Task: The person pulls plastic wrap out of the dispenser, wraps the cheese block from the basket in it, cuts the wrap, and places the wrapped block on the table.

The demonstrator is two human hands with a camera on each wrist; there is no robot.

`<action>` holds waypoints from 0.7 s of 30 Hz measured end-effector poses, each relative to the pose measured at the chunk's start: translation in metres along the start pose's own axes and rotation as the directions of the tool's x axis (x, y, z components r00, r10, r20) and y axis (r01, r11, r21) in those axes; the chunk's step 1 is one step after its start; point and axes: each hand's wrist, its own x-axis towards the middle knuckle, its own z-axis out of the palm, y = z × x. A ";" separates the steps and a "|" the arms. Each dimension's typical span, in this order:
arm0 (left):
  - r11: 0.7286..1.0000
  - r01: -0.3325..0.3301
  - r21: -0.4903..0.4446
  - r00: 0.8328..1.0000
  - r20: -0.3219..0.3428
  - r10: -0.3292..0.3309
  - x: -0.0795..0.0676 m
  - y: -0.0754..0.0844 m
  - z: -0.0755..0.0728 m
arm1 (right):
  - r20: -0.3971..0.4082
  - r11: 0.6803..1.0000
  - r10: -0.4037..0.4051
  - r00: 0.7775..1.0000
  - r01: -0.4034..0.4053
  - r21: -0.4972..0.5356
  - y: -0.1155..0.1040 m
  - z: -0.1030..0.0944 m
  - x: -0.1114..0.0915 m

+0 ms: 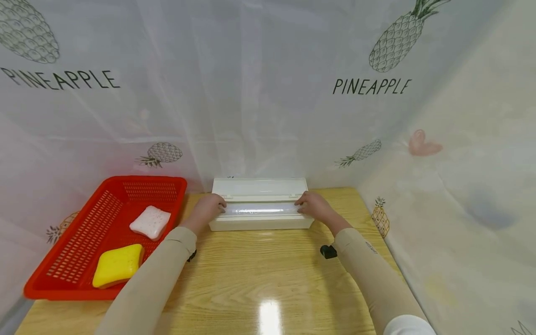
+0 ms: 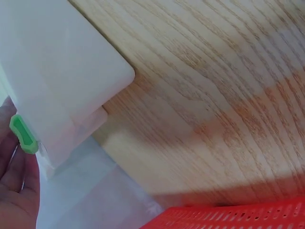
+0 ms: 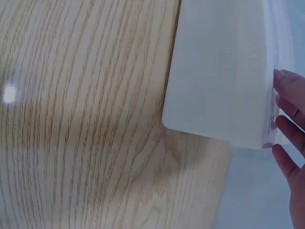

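A long white cling film box (image 1: 260,224) lies at the back of the table with its lid (image 1: 259,187) raised against the curtain. Inside it is a shiny roll of cling film (image 1: 260,210). My left hand (image 1: 207,210) holds the roll's left end, and my right hand (image 1: 317,206) holds the right end, both with bent fingers at the box opening. In the left wrist view a small green piece (image 2: 24,134) sits beside the left fingers at the box end. The right fingertips touch the far edge of the box in the right wrist view; their grip is partly hidden.
To the left stands a red plastic basket (image 1: 79,232) holding a yellow sponge (image 1: 118,265) and a pinkish-white sponge (image 1: 150,222). Pineapple-print curtains (image 1: 268,93) hang behind and to the right of the wooden table (image 1: 251,274).
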 end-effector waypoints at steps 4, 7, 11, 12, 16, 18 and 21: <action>1.000 0.013 -0.016 1.000 0.007 -0.013 0.001 -0.002 -0.001 | -0.024 1.000 -0.001 1.000 0.002 0.031 0.002 0.001 0.002; 1.000 0.014 -0.019 1.000 0.010 -0.013 0.001 -0.002 -0.002 | -0.055 0.999 -0.001 0.998 0.003 0.052 0.004 0.002 0.003; 0.999 -0.033 0.016 0.999 -0.001 0.033 0.001 -0.004 -0.001 | -0.083 0.994 0.040 0.996 -0.031 0.106 0.006 0.003 0.003; 0.999 -0.042 0.026 0.999 0.001 0.042 0.001 -0.005 -0.001 | -0.088 0.991 0.056 0.995 -0.044 0.129 0.006 0.004 0.003; 0.996 -0.060 0.060 0.998 0.035 0.058 0.000 -0.002 -0.003 | -0.105 0.970 0.116 0.988 -0.090 0.227 0.006 0.008 0.004; 0.994 -0.065 0.082 0.997 0.055 0.060 0.000 -0.001 -0.004 | -0.119 0.956 0.146 0.982 -0.110 0.273 0.006 0.010 0.005; 0.992 -0.071 0.107 0.996 0.070 0.064 0.000 -0.001 -0.005 | -0.140 0.940 0.177 0.974 -0.126 0.316 0.006 0.013 0.007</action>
